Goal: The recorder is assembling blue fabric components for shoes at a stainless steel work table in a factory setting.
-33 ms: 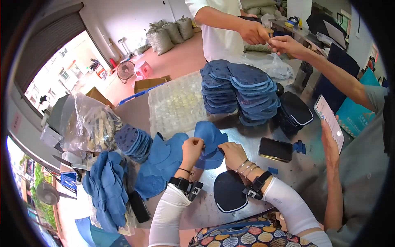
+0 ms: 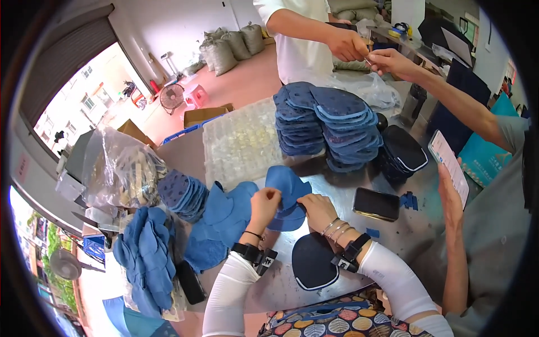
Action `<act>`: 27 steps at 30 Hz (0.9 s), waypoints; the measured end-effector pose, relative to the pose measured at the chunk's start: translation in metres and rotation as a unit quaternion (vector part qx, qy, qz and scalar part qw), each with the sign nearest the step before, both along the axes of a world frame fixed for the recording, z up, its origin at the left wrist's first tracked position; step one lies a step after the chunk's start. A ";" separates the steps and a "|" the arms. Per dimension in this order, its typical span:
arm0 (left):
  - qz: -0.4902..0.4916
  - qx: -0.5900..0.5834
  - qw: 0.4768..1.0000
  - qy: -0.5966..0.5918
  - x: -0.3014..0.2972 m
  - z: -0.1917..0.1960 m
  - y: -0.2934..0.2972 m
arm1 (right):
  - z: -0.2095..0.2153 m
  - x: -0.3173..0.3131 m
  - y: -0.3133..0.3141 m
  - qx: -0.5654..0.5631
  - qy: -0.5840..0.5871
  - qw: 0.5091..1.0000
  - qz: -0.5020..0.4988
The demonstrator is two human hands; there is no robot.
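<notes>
My left hand [image 2: 264,203] and my right hand [image 2: 316,210] both pinch a blue fabric cap-shaped piece [image 2: 285,182], held just above the grey table [image 2: 412,227]. The left fingers grip its left edge and the right hand holds its lower right side. A dark navy oval piece with white trim [image 2: 310,262] lies flat on the table below my right wrist. A loose heap of similar blue fabric pieces [image 2: 222,222] lies directly left of my left hand. Both wrists wear black straps.
A tall stack of blue dotted pieces [image 2: 331,121] and a stack of black pieces [image 2: 401,151] stand behind. A black phone [image 2: 376,203] lies to the right. A seated person holds a phone [image 2: 449,160]; another stands opposite. A clear plastic bag [image 2: 120,168] sits at left.
</notes>
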State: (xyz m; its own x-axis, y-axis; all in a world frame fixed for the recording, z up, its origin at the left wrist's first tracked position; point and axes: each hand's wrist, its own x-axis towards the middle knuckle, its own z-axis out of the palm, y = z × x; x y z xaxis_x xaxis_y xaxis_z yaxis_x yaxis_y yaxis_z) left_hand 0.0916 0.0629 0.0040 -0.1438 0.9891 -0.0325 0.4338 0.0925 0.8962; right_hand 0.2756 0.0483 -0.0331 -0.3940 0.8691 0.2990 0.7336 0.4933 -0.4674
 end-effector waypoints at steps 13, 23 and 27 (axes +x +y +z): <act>-0.009 0.057 0.982 0.182 0.003 -0.007 -0.001 | 0.003 -0.002 -0.007 0.009 0.013 1.000 0.000; 0.033 -0.007 0.986 -0.162 -0.020 -0.027 0.006 | 0.009 -0.018 -0.001 0.143 -0.019 0.989 0.000; 0.075 0.015 0.953 -0.294 -0.033 -0.019 0.008 | 0.005 -0.027 0.003 0.088 -0.072 0.992 0.057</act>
